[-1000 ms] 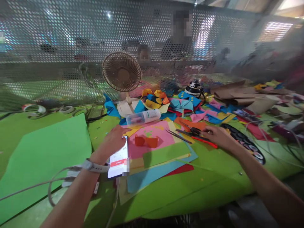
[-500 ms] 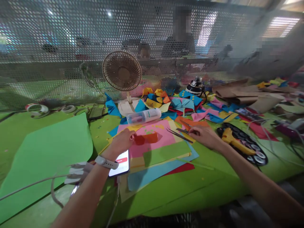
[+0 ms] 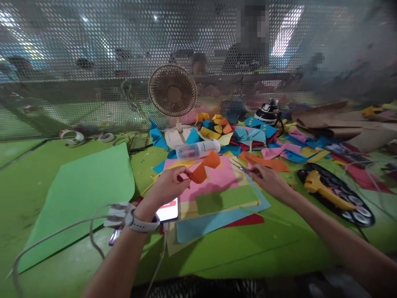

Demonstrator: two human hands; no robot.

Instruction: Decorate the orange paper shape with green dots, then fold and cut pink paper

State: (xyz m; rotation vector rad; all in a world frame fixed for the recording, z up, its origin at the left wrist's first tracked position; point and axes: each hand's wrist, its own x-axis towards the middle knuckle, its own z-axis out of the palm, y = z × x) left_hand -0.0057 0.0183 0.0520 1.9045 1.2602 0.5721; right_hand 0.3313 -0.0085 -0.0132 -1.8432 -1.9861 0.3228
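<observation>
My left hand [image 3: 172, 184], with a white watch on the wrist, pinches the left end of a folded orange paper piece [image 3: 200, 173] raised over the stacked coloured sheets. On the right, my right hand [image 3: 263, 176] has its fingers closed on metal tweezers [image 3: 240, 165], whose tips point left over the pink sheet [image 3: 217, 182]. Behind that hand lies an orange sheet [image 3: 274, 164]. A lit phone [image 3: 169, 211] is partly covered by the left wrist. Green, blue and red sheets show at the front of the stack.
A fan [image 3: 173, 91], a clear bottle [image 3: 198, 149] and folded paper pieces [image 3: 248, 134] stand or lie behind. At the right is a yellow glue gun [image 3: 328, 190] on a black palette. A green sheet [image 3: 89, 190] and cables lie left. People show beyond the mesh.
The orange piece has been lifted off the pink sheet and turned, its folds now opening out. The tweezers are now in my right hand's fingers. The view has shifted left.
</observation>
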